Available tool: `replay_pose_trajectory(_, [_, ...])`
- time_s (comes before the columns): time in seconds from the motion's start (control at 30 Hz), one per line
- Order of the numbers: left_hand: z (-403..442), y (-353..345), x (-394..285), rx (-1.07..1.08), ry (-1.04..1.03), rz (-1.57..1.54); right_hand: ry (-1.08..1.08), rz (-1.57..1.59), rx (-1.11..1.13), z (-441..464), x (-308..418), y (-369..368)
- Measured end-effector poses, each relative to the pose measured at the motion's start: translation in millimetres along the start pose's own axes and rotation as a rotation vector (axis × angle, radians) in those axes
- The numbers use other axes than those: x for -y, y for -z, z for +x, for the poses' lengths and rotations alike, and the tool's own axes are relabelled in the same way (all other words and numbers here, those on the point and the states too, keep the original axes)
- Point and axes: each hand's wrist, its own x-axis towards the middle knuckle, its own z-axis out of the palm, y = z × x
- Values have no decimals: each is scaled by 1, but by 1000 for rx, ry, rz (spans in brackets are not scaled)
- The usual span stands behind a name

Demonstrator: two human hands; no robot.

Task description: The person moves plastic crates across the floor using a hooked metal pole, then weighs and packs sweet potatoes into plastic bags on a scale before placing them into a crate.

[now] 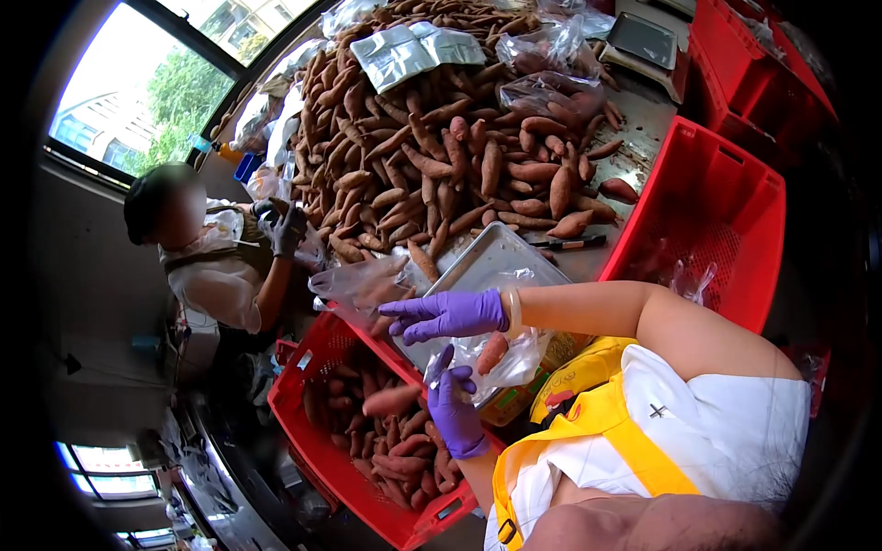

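My right hand, in a purple glove, reaches over the metal tray with its fingers stretched out and nothing in them. My left hand, also purple-gloved, is below it, fingers apart. Just left of its fingertips, a motion-blurred sweet potato shows over the red crate of sweet potatoes; whether they touch is unclear. Between my hands and my body, another sweet potato lies on a clear plastic bag. A second clear bag lies beyond my right fingertips.
A large heap of sweet potatoes covers the table, with a silvery packet on top. A scale stands at the back. Another red crate is at right, and a black marker lies by the tray. A gloved co-worker stands left.
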Motion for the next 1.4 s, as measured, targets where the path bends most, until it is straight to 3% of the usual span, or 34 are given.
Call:
replay_pose_trajectory(0.07, [-2, 4, -9, -7, 3, -47, 95, -154, -106, 2, -17, 36])
replay_pose_trajectory(0.13, [-11, -16, -30, -91, -71, -86, -95, -302, -290, -7, -28, 88])
replay_pose_trajectory(0.27, [-12, 1, -26, -95, -79, -52, -163, -297, -725, -42, -70, 196])
replay_pose_trajectory(0.33, [-13, -3, -30, -147, -45, -63, -95, -794, -836, -61, -81, 255])
replay_pose_trajectory(0.43, [-8, -8, -32, -176, -11, -84, -145, -728, -919, -68, -63, 284])
replay_pose_trajectory(0.47, [-7, -11, -34, -193, -11, -81, -152, -831, -904, -61, -53, 281])
replay_pose_trajectory(0.57, [0, -21, -38, -221, 16, -81, -87, -679, -817, -23, -58, 270])
replay_pose_trajectory(0.6, [2, -24, -39, -198, 18, -82, 57, -801, -819, -2, -72, 272])
replay_pose_trajectory(0.73, [4, -41, -48, -250, 8, -14, -293, -1473, -785, 68, -79, 260])
replay_pose_trajectory(0.9, [-5, -38, -47, -269, -33, -28, -487, -1431, -726, 127, -101, 278])
replay_pose_trajectory(0.93, [-5, -35, -47, -258, -35, -38, -407, -1298, -699, 130, -90, 278])
replay_pose_trajectory(1.0, [-5, -33, -50, -241, -53, -58, -509, -170, -465, 113, -58, 264])
replay_pose_trajectory(1.03, [-3, -28, -52, -204, -61, -51, -346, 179, -303, 98, -41, 246])
replay_pose_trajectory(1.07, [0, -24, -54, -167, -66, -44, -201, 322, -202, 83, -28, 224])
replay_pose_trajectory(1.1, [5, -25, -57, -141, -102, -30, -191, 479, -171, 68, -13, 199])
replay_pose_trajectory(1.17, [12, -28, -62, -103, -141, -7, -56, 548, 87, 33, 16, 145])
replay_pose_trajectory(1.23, [19, -24, -66, 5, -154, 27, -130, 442, 279, 3, 48, 97])
replay_pose_trajectory(1.33, [24, -19, -65, 40, -149, -48, -268, -169, 345, -31, 42, 61])
replay_pose_trajectory(1.4, [27, -15, -64, 66, -207, -62, -114, -605, 272, -46, 12, 54])
